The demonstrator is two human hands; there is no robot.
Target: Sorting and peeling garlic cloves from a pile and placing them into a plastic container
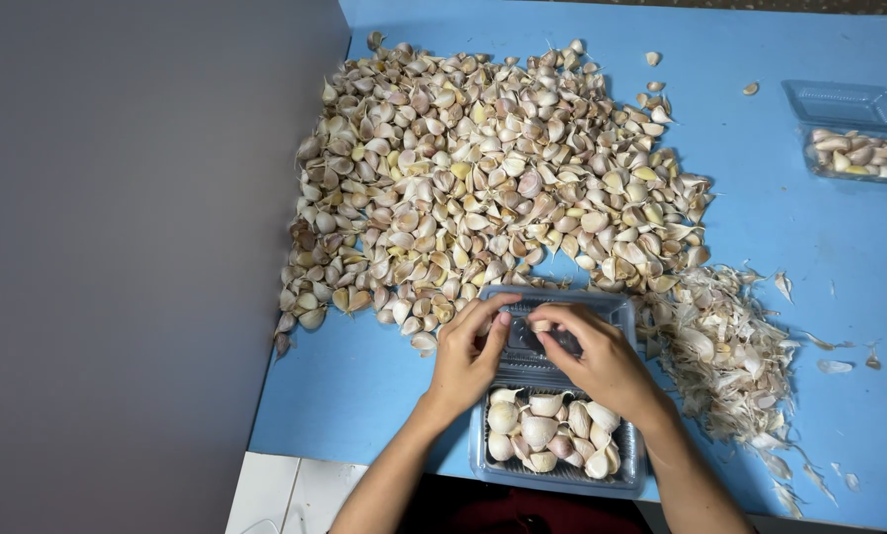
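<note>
My left hand (468, 351) and my right hand (592, 351) meet over the open lid of a clear plastic clamshell box (621, 307). Between their fingertips they pinch one small garlic clove (539, 323). The box's lower half (629, 473) holds several peeled-looking white cloves (547, 435). Just beyond the hands lies a large heap of unpeeled garlic cloves (483, 178) on the blue surface (809, 227).
A pile of dry garlic skins (730, 356) lies right of the box. At the far right stands a second clear box (859, 153) with cloves in it. A grey wall panel (127, 257) borders the left. White floor tiles (275, 494) show below the surface's near edge.
</note>
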